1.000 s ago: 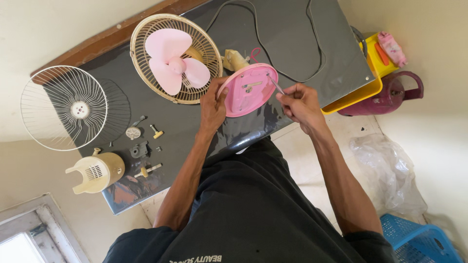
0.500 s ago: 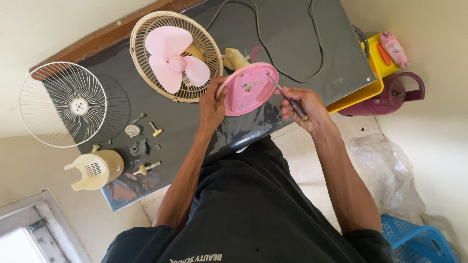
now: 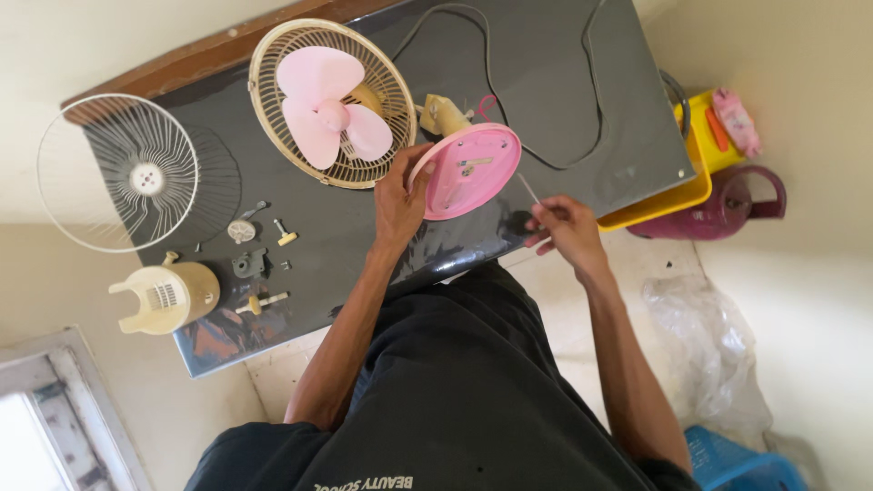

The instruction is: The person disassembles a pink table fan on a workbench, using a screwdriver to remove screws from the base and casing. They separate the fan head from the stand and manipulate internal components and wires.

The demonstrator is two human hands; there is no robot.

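My left hand (image 3: 400, 202) grips the rim of a round pink fan base (image 3: 468, 170), tilting it up on the dark tabletop (image 3: 555, 100) so its underside faces me. My right hand (image 3: 564, 227) holds a thin screwdriver (image 3: 529, 189), its tip a little to the right of the base and not touching it. Behind the base lies the fan's cream rear grille (image 3: 318, 100) with pink blades (image 3: 326, 109). A black cord (image 3: 546, 155) runs from the base across the table.
A loose white wire front grille (image 3: 118, 173) overhangs the table's left end. A cream motor cover (image 3: 168, 295), a small dark part (image 3: 247, 265) and several screws and knobs lie at the near left. Yellow tub (image 3: 677, 195), maroon jug (image 3: 727, 205), clear bag (image 3: 705, 350) and blue basket (image 3: 737, 459) sit at the right.
My right hand has drawn the screwdriver back from the pink base toward me and to the right. My left hand keeps hold of the base.
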